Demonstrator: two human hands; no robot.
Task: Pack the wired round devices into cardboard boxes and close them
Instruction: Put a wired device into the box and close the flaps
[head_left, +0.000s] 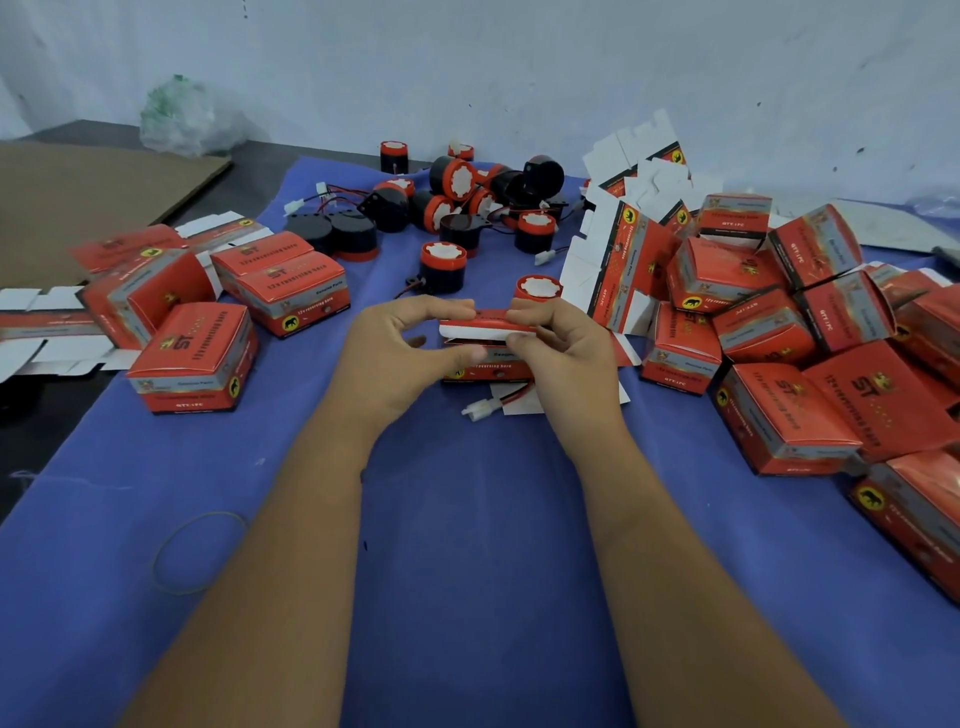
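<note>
We hold a red cardboard box (485, 343) over the blue cloth (467, 519), our left hand (400, 358) and right hand (561, 348) both pinching its top flap with curled fingers. A white connector (480, 408) (on red wires) trails beneath; loose round devices (457, 202) lie beyond.
</note>
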